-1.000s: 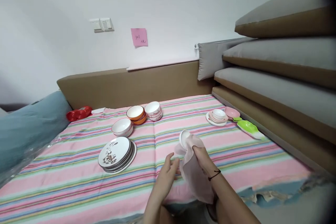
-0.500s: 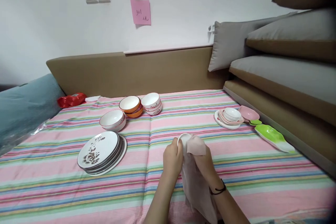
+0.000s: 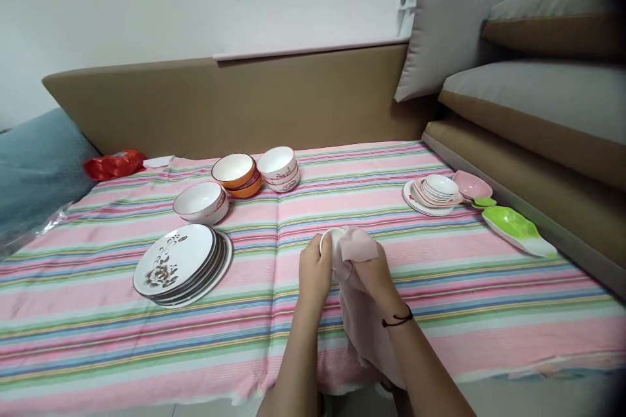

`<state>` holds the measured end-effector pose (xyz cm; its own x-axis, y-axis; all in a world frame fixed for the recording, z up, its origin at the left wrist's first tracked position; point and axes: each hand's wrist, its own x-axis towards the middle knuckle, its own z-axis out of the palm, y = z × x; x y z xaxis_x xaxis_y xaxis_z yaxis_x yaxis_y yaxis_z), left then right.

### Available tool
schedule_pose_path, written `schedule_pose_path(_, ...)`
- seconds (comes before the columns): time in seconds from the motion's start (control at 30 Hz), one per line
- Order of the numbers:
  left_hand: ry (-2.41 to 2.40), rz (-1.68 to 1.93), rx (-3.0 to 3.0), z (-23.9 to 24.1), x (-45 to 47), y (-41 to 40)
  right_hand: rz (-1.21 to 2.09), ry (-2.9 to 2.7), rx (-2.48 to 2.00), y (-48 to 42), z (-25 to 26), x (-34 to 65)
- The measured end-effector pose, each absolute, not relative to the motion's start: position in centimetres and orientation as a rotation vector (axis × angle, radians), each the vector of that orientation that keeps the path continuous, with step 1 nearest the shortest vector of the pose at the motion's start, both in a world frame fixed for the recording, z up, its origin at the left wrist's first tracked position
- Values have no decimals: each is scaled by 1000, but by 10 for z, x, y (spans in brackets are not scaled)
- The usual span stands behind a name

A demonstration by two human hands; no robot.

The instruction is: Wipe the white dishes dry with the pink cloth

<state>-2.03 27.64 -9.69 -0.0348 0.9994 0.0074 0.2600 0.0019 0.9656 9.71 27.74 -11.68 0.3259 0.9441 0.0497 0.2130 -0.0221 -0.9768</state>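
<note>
A striped cover (image 3: pixel 112 352) is stretching across the surface, with a brown padded backrest (image 3: pixel 244 104) standing behind it. Grey-and-brown cushions (image 3: pixel 538 98) are piling up on the right, a grey pillow (image 3: pixel 450 26) is leaning beside them, and a blue cushion (image 3: pixel 39 156) is sitting at the far left.

A pale pink cloth (image 3: pixel 364 326) is hanging in folds from the right hand (image 3: pixel 379 273), whose fingers are bunching it against a small white dish (image 3: pixel 329 244). The left hand (image 3: pixel 315 270) is gripping that dish by its left edge — the two hands are working close together, with the dish between them over the front middle of the cover. The cloth is hiding much of the dish.

On the left, a stack of floral plates (image 3: pixel 171 257) is lying with its top plate tilting slightly. Behind it, white red-rimmed bowls (image 3: pixel 199 202), orange bowls (image 3: pixel 233 172) and white patterned bowls (image 3: pixel 278 166) are standing nested.

On the right, a green leaf-shaped dish (image 3: pixel 513 225) is resting near a pink dish (image 3: pixel 472 186) and a stack of little white bowls (image 3: pixel 440 186). Smallest of all, a black cord bracelet (image 3: pixel 398 320) is circling the right wrist.
</note>
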Motion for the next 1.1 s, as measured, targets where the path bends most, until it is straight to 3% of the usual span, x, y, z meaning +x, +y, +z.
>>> schedule_pose_path(0.2,1332,1149,1334,-89,-27,280,612,-1202,-1484,275,-113,88)
schedule_pose_path(0.53,1265,1008,1438,-90,-21,286,641,-1288,-1751,271,-115,106)
schedule_pose_path(0.73,1316,1012,1464,-95,-15,285,585,-1331,-1481,277,-117,107)
schedule_pose_path(1.1,1337,1095,1270,-102,-16,293,817,-970,-1409,279,-108,105)
